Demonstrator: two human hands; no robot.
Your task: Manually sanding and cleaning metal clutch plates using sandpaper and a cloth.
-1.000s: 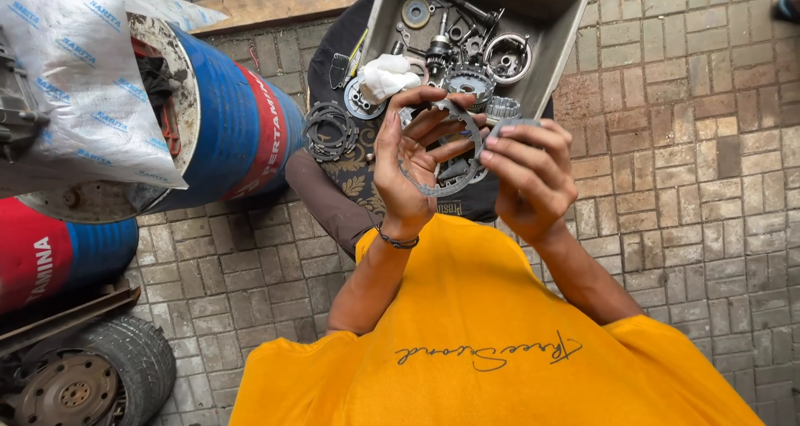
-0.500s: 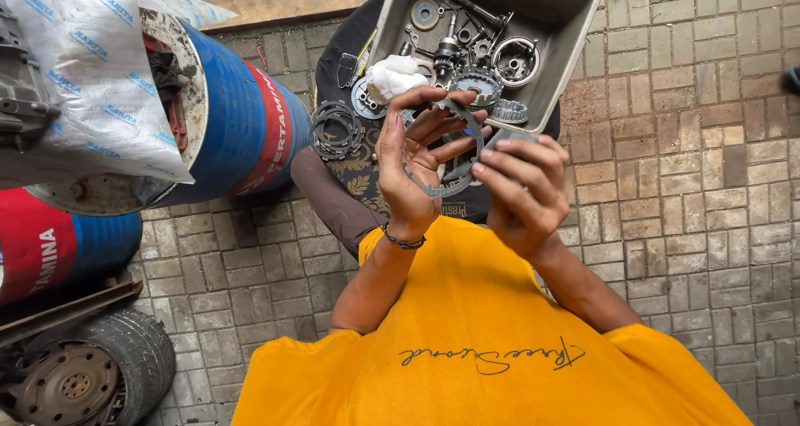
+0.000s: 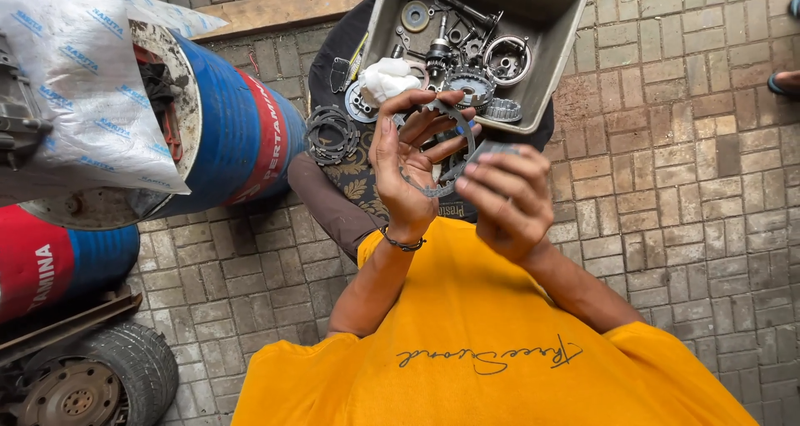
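Left hand grips toothed metal ring held flat-on, upright; right hand pinches its lower right edge, fingers closed. Ring sits between hands, above gray parts tray.

Brick paving, 2 drums, tyre, daylight.
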